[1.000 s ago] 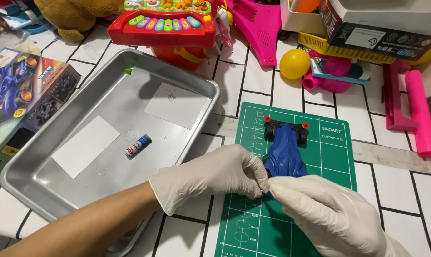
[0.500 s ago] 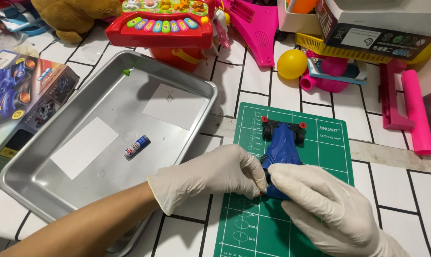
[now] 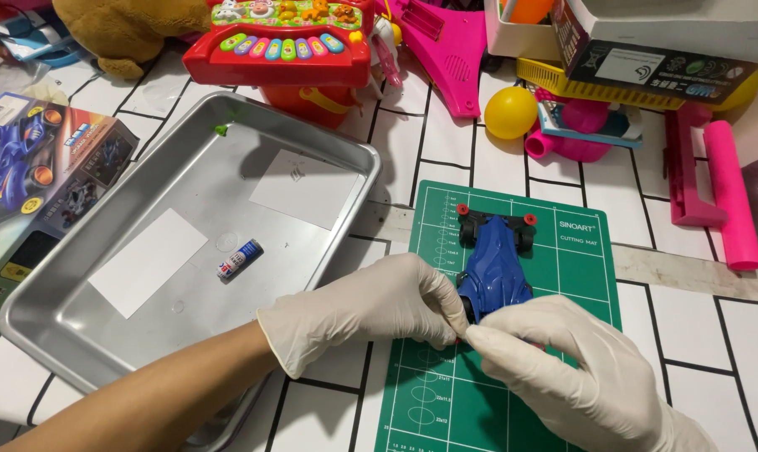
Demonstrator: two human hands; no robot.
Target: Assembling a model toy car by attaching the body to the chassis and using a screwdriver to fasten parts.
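A: Hands, current state?

B: Both gloved. The left hand (image 3: 370, 305) is curling its fingers closed against the near end of the blue toy car (image 3: 493, 269), pinching there. The right hand (image 3: 563, 360) is meeting it from the lower right of the frame, fingertips pressed together on the same end. What sits between the fingertips is hidden.

A: Car position?

B: Lying on the green cutting mat (image 3: 580, 259), centre-right of the frame, nose toward the hands, black end with red rollers pointing away.

A: Step in hand?

B: My reading: the hands are working the car's near end, fitting or freeing a small piece. That calls for a steady pinch while the body is being held flat.

A: Surroundings?

B: The metal tray (image 3: 77, 326) is sitting left on the desk (image 3: 688, 310), holding a small battery (image 3: 240, 259) and two white paper slips.
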